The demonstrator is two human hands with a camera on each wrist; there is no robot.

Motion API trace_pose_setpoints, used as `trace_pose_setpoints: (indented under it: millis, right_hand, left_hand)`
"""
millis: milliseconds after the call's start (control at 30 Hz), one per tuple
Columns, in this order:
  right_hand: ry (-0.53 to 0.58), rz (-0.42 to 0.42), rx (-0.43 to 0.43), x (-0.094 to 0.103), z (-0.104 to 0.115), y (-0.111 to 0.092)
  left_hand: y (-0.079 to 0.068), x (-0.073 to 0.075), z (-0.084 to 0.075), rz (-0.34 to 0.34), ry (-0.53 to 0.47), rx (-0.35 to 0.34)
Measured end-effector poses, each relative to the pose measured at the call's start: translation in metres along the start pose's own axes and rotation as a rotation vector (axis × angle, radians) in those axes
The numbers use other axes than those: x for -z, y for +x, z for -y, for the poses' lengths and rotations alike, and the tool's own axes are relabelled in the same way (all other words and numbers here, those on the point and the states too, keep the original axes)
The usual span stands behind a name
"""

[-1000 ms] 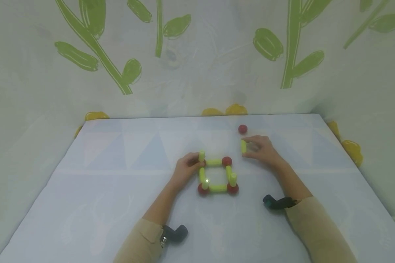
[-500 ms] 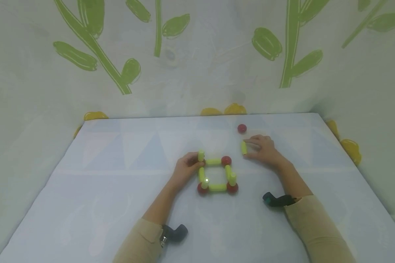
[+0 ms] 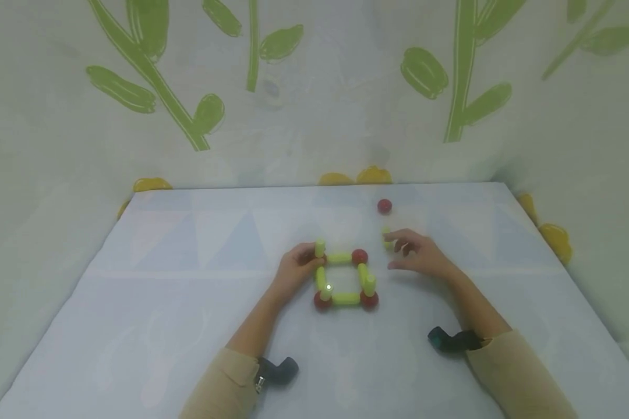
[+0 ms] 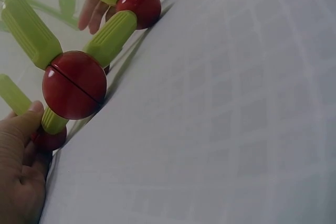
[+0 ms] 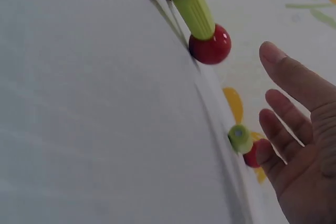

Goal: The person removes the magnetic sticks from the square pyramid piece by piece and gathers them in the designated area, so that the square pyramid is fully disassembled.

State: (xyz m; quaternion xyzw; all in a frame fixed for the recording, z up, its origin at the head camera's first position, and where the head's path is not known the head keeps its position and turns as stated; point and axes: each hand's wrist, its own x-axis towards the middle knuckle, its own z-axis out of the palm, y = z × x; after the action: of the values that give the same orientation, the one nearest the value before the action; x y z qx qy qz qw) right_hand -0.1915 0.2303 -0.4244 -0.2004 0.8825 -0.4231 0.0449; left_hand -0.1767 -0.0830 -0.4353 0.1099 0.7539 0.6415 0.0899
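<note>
A pale table (image 3: 188, 326) carries a square frame (image 3: 346, 299), green rod (image 3: 388, 245) and red ball (image 3: 385, 206).

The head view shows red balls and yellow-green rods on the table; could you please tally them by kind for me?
Red balls: 5 (4 at the corners of the square, 1 loose)
Yellow-green rods: 8 (4 as sides, 3 upright at corners, 1 loose)
Total: 13
</note>
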Motion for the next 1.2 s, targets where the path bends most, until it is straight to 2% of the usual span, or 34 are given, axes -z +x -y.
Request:
trace_pose_setpoints:
  millis: [100,267,400,467,533,733,833,967,1100,1200]
  right_hand:
    - [0.082,0.049,0.106,-0.009,0.009,-0.007]
    - [0.184,0.134,0.189,-0.024,0.021,-0.014]
    - [0.205,0.162,0.286,-0.038,0.029,-0.016]
    - [0.197,0.157,0.306,-0.043,0.033,-0.017]
    - [0.174,0.138,0.292,-0.045,0.035,-0.019]
    - [0.098,0.048,0.161,-0.042,0.035,-0.021]
    - [0.081,-0.01,0.138,-0.04,0.031,-0.021]
    - [0.074,-0.067,0.1,-0.038,0.029,-0.019]
    - [0.072,-0.099,0.04,-0.037,0.029,-0.016]
    - [0.065,-0.116,0.011,-0.038,0.029,-0.014]
  left_hand:
    - [0.001,0.001,0.001,0.001,0.023,-0.018]
    - [0.0,0.003,0.0,-0.001,0.04,-0.05]
    - [-0.001,0.003,-0.003,-0.009,0.04,-0.038]
    - [-0.002,0.003,-0.004,-0.015,0.046,-0.036]
    - [-0.002,0.002,-0.006,-0.017,0.046,-0.036]
    - [-0.002,0.0,-0.004,-0.031,0.057,-0.03]
    - [0.001,-0.001,0.007,-0.063,0.072,-0.03]
    - [0.001,-0.001,0.02,-0.114,0.098,-0.067]
    - [-0.006,-0.001,0.022,-0.134,0.137,-0.079]
    - [-0.012,0.001,0.019,-0.119,0.15,-0.046]
